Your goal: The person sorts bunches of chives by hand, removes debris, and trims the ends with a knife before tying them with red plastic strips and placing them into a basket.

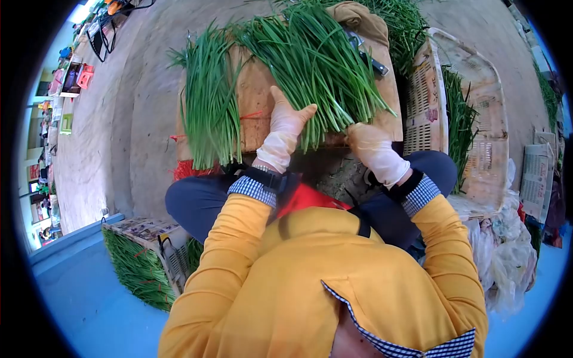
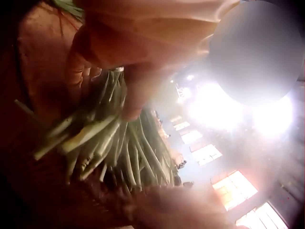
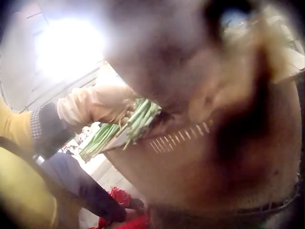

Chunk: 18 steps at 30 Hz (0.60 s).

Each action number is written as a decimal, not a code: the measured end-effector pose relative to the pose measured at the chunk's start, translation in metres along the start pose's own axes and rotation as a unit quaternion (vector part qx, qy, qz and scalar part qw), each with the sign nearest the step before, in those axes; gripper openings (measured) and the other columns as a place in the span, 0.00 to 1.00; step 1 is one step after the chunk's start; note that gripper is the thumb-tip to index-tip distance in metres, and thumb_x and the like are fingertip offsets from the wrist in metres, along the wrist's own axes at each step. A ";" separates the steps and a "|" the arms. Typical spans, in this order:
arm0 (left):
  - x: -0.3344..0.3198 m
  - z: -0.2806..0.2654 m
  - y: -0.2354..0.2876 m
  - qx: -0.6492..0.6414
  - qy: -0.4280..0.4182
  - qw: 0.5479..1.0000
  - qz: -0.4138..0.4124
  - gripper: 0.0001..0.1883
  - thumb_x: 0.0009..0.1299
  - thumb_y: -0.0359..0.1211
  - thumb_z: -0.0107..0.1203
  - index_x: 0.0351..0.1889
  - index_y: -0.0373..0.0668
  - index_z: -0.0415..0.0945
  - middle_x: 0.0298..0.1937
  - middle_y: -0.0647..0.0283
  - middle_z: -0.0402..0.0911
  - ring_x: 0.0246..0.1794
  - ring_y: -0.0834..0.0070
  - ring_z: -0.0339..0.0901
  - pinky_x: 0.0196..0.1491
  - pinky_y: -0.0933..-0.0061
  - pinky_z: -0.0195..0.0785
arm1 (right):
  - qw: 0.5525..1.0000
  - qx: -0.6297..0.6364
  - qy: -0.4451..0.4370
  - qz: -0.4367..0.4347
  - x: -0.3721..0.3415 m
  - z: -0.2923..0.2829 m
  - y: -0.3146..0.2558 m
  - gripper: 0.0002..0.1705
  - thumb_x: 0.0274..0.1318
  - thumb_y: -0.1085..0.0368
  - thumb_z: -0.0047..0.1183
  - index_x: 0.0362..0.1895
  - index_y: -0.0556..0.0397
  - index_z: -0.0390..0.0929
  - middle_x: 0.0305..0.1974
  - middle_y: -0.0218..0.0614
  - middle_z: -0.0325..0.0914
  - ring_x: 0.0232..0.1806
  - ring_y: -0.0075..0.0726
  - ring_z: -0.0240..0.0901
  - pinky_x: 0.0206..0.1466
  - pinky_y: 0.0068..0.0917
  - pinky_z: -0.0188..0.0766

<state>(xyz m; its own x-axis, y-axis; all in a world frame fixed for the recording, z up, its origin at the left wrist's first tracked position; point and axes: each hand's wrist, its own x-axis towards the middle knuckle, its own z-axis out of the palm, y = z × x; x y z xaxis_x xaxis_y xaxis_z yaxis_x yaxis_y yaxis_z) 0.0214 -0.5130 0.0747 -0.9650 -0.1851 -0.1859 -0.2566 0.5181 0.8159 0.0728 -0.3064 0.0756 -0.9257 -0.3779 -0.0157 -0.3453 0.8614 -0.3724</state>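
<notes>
Long garlic chives (image 1: 310, 65) lie fanned over a wooden board (image 1: 253, 89), their pale stalk ends towards the person. My gloved left hand (image 1: 286, 125) grips a bundle at its lower end; in the left wrist view the thumb (image 2: 136, 95) lies on one side of the stalks (image 2: 109, 138) and the fingers on the other. My gloved right hand (image 1: 375, 146) is at the stalk ends on the right, fingertips bent inward. Its wrist view is blurred, and I cannot tell whether it pinches any stalk. Left of my left hand lies another chive bundle (image 1: 210, 101).
A dark-handled knife (image 1: 373, 62) and a brown cloth (image 1: 361, 21) lie at the board's far right. Right of it stands a plastic crate (image 1: 486, 140) with chives inside. Red ties (image 1: 194, 171) hang by the left knee. Behind on the left is a crate of chives (image 1: 140, 262).
</notes>
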 end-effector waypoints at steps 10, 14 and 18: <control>0.024 0.002 -0.014 -0.298 -0.171 0.924 -0.168 0.34 0.61 0.20 0.56 0.62 0.57 0.56 0.46 0.61 0.75 0.39 0.65 0.76 0.35 0.52 0.74 | 0.980 0.028 -0.043 0.193 0.021 -0.001 -0.042 0.23 0.57 0.46 0.47 0.27 0.53 0.77 0.26 0.49 0.77 0.32 0.55 0.75 0.36 0.47 0.70; 0.008 -0.021 0.016 -0.331 -0.174 0.910 -0.181 0.28 0.60 0.23 0.59 0.56 0.54 0.62 0.45 0.65 0.77 0.39 0.68 0.76 0.39 0.57 0.71 | 0.979 0.037 -0.133 0.147 -0.004 -0.045 -0.055 0.23 0.55 0.45 0.48 0.26 0.52 0.80 0.29 0.47 0.78 0.33 0.54 0.75 0.39 0.46 0.70; 0.005 -0.019 0.028 -0.356 -0.163 0.895 -0.213 0.25 0.60 0.27 0.61 0.54 0.53 0.66 0.44 0.70 0.79 0.41 0.70 0.76 0.45 0.61 0.66 | 0.936 0.106 -0.292 -0.164 -0.026 -0.011 -0.053 0.14 0.50 0.55 0.50 0.34 0.48 0.80 0.31 0.44 0.79 0.34 0.50 0.76 0.38 0.40 0.72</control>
<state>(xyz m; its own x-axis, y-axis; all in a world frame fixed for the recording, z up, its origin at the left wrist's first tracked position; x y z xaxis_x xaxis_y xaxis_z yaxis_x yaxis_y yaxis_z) 0.0104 -0.5152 0.1069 -0.7831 0.0737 -0.6175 -0.6160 -0.2272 0.7542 0.1137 -0.3390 0.1058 -0.5113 -0.7852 -0.3495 -0.5007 0.6026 -0.6214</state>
